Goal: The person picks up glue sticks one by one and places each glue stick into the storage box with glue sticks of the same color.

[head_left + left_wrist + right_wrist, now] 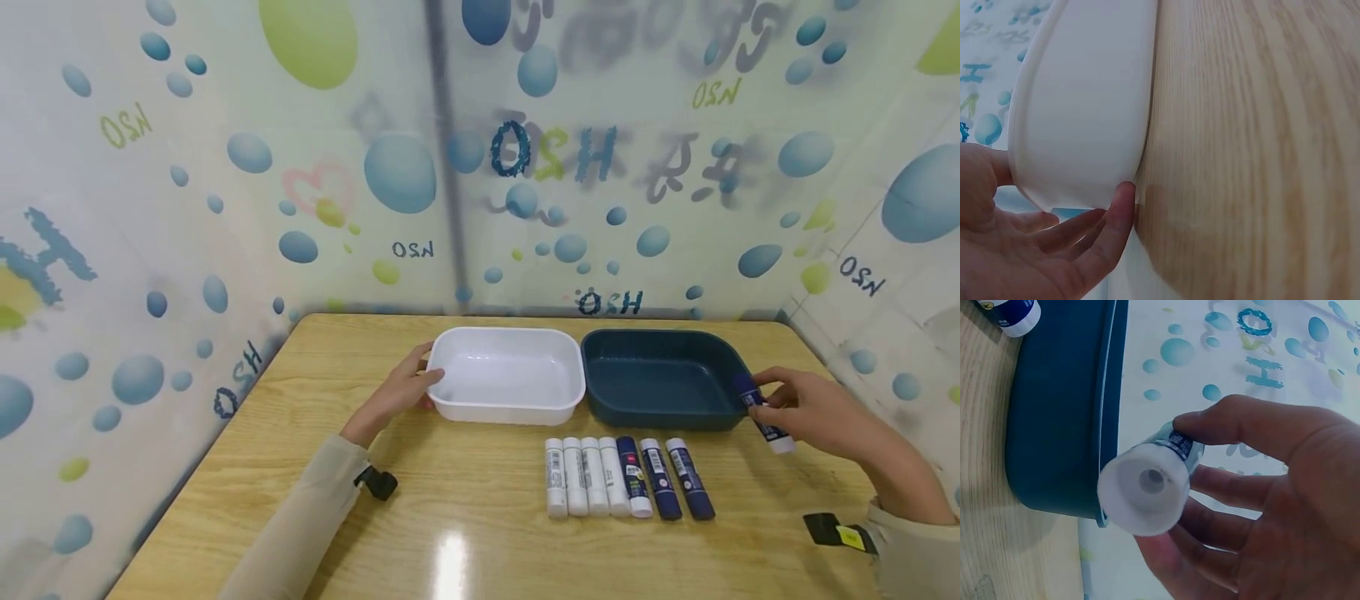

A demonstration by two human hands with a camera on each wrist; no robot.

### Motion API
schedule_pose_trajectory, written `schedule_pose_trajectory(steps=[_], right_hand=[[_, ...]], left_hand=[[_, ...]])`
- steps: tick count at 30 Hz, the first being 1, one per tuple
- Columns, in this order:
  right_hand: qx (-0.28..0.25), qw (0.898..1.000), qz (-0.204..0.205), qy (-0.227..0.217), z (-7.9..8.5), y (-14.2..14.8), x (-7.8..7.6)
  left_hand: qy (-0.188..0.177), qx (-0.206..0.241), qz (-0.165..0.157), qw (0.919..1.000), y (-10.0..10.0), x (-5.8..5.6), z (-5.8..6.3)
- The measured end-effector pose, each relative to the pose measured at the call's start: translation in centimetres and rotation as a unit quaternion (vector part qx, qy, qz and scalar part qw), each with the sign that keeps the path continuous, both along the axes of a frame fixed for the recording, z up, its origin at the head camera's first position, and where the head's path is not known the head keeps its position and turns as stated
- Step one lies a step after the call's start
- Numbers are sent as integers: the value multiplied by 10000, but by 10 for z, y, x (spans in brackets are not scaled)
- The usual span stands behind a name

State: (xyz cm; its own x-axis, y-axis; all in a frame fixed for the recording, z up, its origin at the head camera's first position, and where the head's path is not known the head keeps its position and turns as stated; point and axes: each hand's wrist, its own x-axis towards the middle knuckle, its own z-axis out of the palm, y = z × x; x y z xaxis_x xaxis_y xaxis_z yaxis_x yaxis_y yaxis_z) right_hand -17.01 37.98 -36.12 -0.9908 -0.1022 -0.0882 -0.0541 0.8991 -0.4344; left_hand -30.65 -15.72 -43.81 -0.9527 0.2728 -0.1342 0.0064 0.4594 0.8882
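Observation:
My left hand (401, 387) grips the left end of a white plastic tray (506, 414), thumb over the rim and fingers against the outer wall; the left wrist view shows a fingertip low on that wall (1085, 112). Off the right end of a dark teal tray (667, 415), my right hand (813, 412) pinches a dark blue glue stick (767, 423) between thumb and fingers. It slants, white end down, beside the tray's rim. In the right wrist view the hollow white base of this glue stick (1147, 487) faces the camera.
In front of the trays lies a row of glue sticks: several white ones (592, 477) on the left, then three dark blue ones (660, 479) on the right. The trays stand side by side on a wooden table (420, 517), with a patterned curtain (360, 275) behind.

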Motion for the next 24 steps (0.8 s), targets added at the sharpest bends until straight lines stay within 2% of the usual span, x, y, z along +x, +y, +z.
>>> schedule_pose_trajectory(steps=[14,24], right_hand=[[-280,9990,-338,108,-6,-5,-5],[-584,9938,-754,567,-12,-14,-17]], left_hand=[[-108,118,22,9999,1,0,-1],[-193,183,44,9996,0,2,1]])
